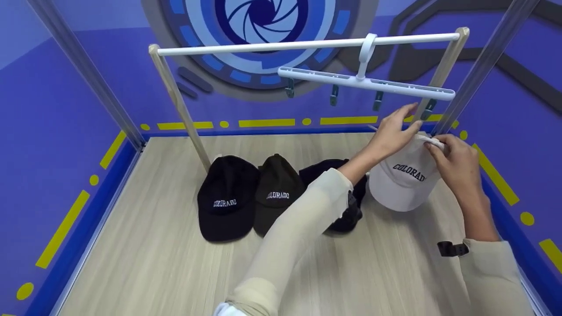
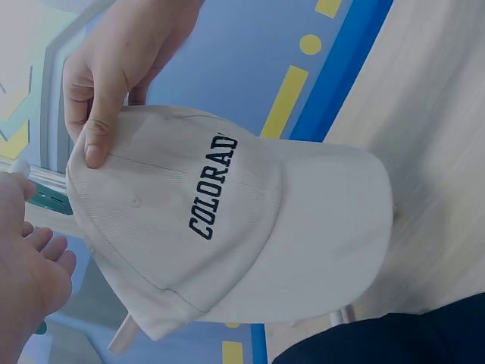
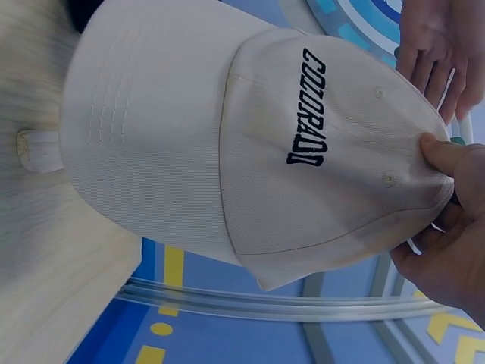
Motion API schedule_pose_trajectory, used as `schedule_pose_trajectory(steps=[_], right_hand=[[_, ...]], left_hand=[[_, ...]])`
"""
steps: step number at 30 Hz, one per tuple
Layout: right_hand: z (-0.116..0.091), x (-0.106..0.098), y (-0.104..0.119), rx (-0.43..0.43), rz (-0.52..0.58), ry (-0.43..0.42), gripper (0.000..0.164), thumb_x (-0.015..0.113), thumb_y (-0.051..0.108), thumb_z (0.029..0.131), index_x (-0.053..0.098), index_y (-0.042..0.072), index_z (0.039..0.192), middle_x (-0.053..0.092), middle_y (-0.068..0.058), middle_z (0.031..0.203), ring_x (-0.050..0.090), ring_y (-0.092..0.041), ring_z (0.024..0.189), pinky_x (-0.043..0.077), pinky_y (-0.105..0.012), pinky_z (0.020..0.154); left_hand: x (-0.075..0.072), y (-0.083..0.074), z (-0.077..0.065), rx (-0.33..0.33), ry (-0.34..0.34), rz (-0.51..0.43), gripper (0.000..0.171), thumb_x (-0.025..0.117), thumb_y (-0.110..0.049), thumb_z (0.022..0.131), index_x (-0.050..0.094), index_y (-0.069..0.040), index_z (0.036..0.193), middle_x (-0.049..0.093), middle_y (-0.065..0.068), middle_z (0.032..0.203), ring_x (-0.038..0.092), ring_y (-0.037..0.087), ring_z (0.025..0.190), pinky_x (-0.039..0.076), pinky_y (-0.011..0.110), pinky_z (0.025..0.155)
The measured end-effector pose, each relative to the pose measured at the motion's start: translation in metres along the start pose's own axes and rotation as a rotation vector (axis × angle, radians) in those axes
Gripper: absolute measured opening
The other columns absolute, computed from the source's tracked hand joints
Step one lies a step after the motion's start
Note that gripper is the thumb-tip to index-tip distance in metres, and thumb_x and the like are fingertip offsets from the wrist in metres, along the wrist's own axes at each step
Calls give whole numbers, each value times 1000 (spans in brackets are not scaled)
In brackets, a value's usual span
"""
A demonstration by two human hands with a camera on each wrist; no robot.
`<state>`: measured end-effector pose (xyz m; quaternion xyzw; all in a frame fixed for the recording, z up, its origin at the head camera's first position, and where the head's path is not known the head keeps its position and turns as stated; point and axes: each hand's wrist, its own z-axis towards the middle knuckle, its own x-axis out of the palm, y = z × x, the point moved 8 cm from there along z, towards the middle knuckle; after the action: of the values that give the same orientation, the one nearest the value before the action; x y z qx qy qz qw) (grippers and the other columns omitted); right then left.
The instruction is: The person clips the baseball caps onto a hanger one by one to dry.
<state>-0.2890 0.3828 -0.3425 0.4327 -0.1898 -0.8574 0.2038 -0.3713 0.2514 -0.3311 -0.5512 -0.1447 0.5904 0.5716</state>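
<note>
A white cap [image 1: 406, 171] with dark COLORADO lettering hangs brim-down from my right hand [image 1: 459, 164], whose thumb and fingers pinch the top of its crown. The right wrist view shows that pinch, with the thumb of the right hand [image 3: 451, 220] on the outside of the fabric. My left hand [image 1: 390, 136] is raised beside the cap, fingers extended and holding nothing, near the rightmost green clip [image 1: 428, 109]. That clip hangs from a white clip hanger [image 1: 320, 77]. In the left wrist view, the left hand [image 2: 30, 265] is close to the crown of the cap [image 2: 151, 197].
The hanger hooks over the white rail [image 1: 263, 47] of a wooden-legged rack. On the wood-grain table [image 1: 145, 245] lie a black cap [image 1: 226, 197], a dark olive cap [image 1: 276, 188] and another dark cap [image 1: 320, 166], partly behind my left arm. Patterned blue walls [image 1: 535, 153] enclose the table.
</note>
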Motion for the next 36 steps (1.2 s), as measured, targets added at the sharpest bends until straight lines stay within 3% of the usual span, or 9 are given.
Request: schedule_pose_trajectory(steps=[6, 12, 16, 19, 21, 24, 28, 32, 36], right_hand=[[1, 1, 2, 18, 3, 4, 32, 65, 29, 90, 67, 1, 105, 66, -16, 92, 49, -15, 69, 32, -8, 57], [0, 0, 0, 14, -1, 3, 33, 64, 29, 90, 66, 0, 106, 66, -17, 94, 52, -23, 71, 32, -12, 57], [-1, -1, -3, 17, 0, 3, 32, 64, 28, 91, 66, -1, 106, 66, -18, 94, 55, -28, 74, 38, -25, 66], [-2, -1, -4, 20, 11, 8, 33, 64, 27, 91, 65, -3, 106, 65, -20, 96, 56, -32, 76, 40, -42, 76], [-2, -2, -4, 19, 14, 7, 34, 64, 27, 91, 65, -3, 106, 65, -21, 96, 55, -33, 76, 38, -47, 77], [-2, -4, -4, 16, 7, -6, 33, 64, 26, 91, 65, -3, 106, 65, -20, 95, 54, -31, 74, 38, -43, 73], [-2, -6, -2, 4, -3, -22, 32, 65, 27, 90, 67, -1, 105, 66, -18, 92, 50, -24, 70, 35, -27, 63], [-2, -5, -2, -9, -7, -29, 31, 66, 27, 89, 67, 1, 104, 65, -15, 88, 45, -16, 64, 31, -17, 56], [-4, -1, -2, -12, -2, -29, 30, 68, 26, 88, 68, 0, 103, 64, -15, 86, 43, -16, 62, 30, -15, 54]], left_hand=[[2, 2, 5, -30, -14, -111, 48, 47, -33, 100, 38, -19, 144, 46, -12, 141, 41, -6, 124, 33, 10, 98], [7, -1, 7, -34, -7, -158, 47, 49, -32, 99, 41, -18, 143, 50, -11, 137, 49, -5, 118, 37, 10, 95], [9, -7, 10, -36, -7, -168, 47, 52, -32, 98, 44, -16, 141, 55, -7, 132, 54, -2, 112, 41, 9, 89], [7, -13, 13, -21, -18, -121, 45, 52, -32, 98, 47, -14, 138, 59, -5, 123, 56, -1, 106, 42, 8, 85], [7, -15, 14, -15, -20, -97, 42, 52, -32, 98, 50, -14, 136, 59, -5, 119, 56, -2, 104, 41, 8, 84], [7, -17, 15, -10, -17, -89, 37, 52, -31, 97, 53, -13, 130, 58, -5, 113, 56, -2, 100, 42, 8, 82], [6, -16, 13, -9, -24, -96, 31, 53, -31, 96, 56, -12, 121, 59, -6, 108, 56, -3, 93, 42, 8, 78], [2, -11, 11, -7, -67, -107, 26, 57, -29, 94, 60, -12, 114, 62, -7, 103, 57, -4, 84, 43, 8, 73], [-1, -4, 8, -14, -126, -116, 21, 61, -29, 92, 65, -13, 106, 65, -9, 98, 58, -3, 78, 44, 9, 68]])
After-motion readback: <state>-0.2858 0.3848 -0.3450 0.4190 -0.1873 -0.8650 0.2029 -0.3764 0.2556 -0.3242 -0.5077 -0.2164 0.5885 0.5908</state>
